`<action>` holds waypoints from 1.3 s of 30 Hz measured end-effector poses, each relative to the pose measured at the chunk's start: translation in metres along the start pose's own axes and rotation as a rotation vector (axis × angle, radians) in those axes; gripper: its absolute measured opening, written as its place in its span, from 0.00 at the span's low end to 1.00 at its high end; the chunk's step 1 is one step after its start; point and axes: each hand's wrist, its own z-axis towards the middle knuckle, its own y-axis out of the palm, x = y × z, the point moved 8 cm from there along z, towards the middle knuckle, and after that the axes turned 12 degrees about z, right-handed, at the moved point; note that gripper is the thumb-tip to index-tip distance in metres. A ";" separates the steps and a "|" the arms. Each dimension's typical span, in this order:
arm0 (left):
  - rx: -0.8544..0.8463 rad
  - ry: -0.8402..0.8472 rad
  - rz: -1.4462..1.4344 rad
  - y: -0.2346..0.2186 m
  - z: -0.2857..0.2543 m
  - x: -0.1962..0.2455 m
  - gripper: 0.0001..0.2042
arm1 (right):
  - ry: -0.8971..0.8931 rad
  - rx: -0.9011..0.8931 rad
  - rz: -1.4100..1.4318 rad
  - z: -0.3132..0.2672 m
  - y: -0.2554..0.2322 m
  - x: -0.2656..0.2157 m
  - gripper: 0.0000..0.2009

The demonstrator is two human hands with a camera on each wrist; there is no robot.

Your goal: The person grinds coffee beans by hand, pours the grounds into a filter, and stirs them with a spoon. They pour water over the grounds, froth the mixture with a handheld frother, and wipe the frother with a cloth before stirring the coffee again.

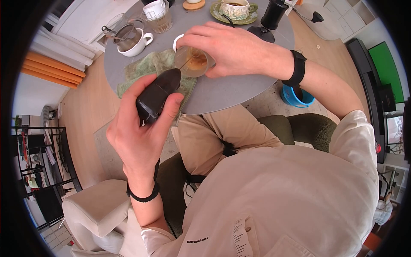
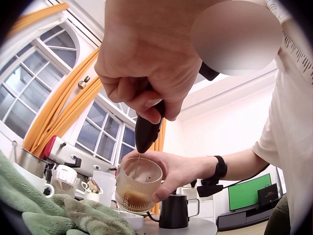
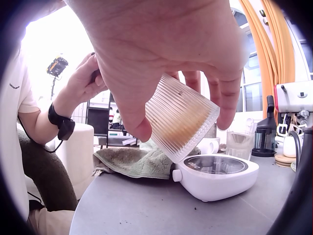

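Note:
My left hand (image 1: pixel 139 132) grips a black handheld milk frother (image 1: pixel 156 96), its narrow end slanting toward a ribbed glass. From it a thin metal shaft reaches into the mouth of the glass (image 3: pixel 178 117); brown frothy liquid lies in the bottom. My right hand (image 1: pixel 235 49) holds that glass tilted, thumb on one side and fingers on the other. In the right wrist view the glass's lower edge is close over a white round-topped mug warmer (image 3: pixel 220 183). A crumpled green cloth (image 1: pixel 150 64) lies on the table under and beside the frother.
On the grey table (image 1: pixel 218 92), a white cup (image 1: pixel 135 49) with a metal strainer stands at the back left. Behind the glass are a patterned cup (image 1: pixel 235 12) on a green saucer and a black kettle (image 2: pixel 174 211). A blue bin (image 1: pixel 295 100) stands past the table's edge.

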 end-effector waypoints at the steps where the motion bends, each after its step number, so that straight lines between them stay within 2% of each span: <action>1: 0.001 0.003 0.005 0.000 0.000 0.000 0.23 | 0.000 0.001 0.000 0.000 0.000 0.000 0.36; 39: -0.002 0.007 -0.013 0.002 -0.002 0.001 0.24 | -0.006 0.006 -0.010 0.001 -0.001 -0.001 0.36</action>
